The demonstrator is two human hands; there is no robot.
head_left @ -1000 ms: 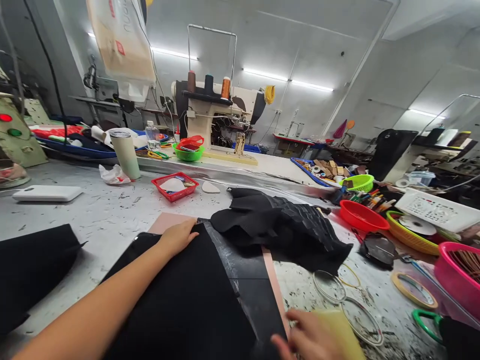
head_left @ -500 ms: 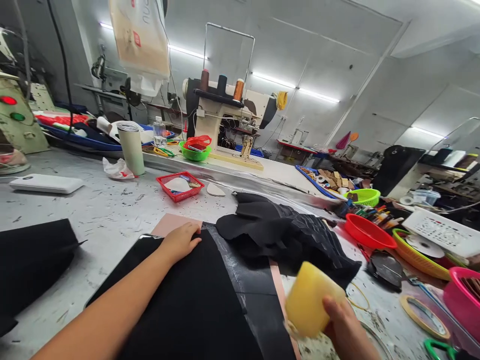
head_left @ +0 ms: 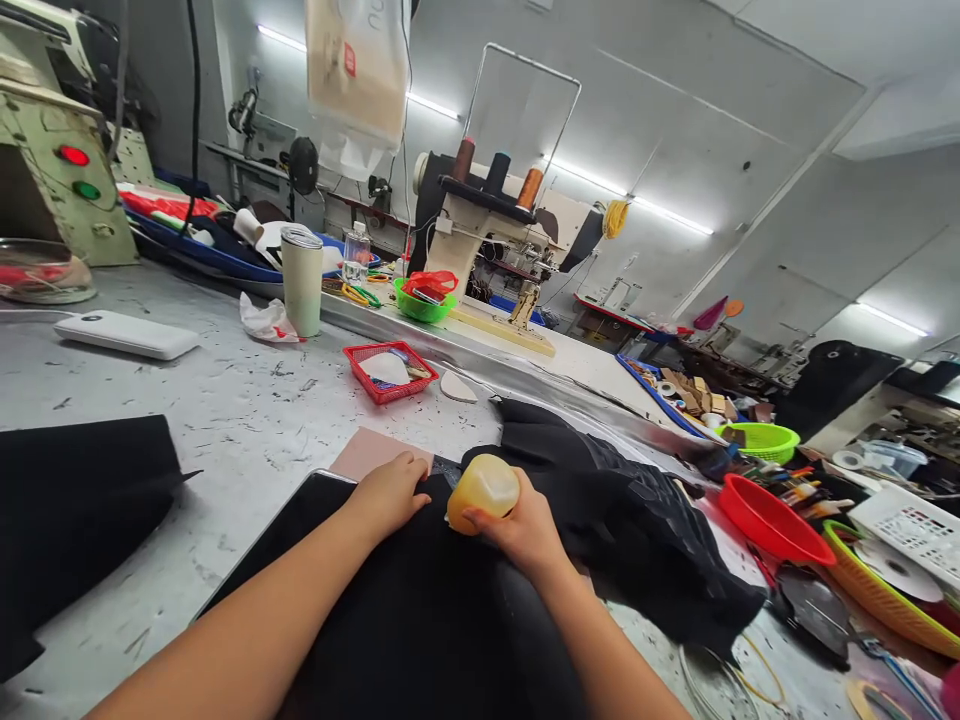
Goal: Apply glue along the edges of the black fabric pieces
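My left hand point(head_left: 391, 492) rests on a black sheet of material point(head_left: 420, 610), near its far edge, thumb apart from the fingers. My right hand point(head_left: 525, 525) is wrapped round a yellow, translucent plastic bottle point(head_left: 487, 490), tilted over the sheet just right of my left hand. The bottle's lower end is mostly hidden, so I cannot tell whether it touches the material. Under the sheet's far edge a pinkish board point(head_left: 375, 452) sticks out. To the right lies a crumpled pile of black pieces point(head_left: 630, 510).
Another black piece point(head_left: 90, 510) lies at left. Beyond are a white power bank point(head_left: 127, 333), a tumbler point(head_left: 301, 285) and a red basket point(head_left: 386, 390). A sewing machine point(head_left: 517, 240) stands behind. Red point(head_left: 772, 530) and orange point(head_left: 892, 590) baskets crowd the right side.
My right hand has brought the bottle left and farther up the sheet, close beside my left hand. My left hand stays on the sheet. The view has turned slightly left.
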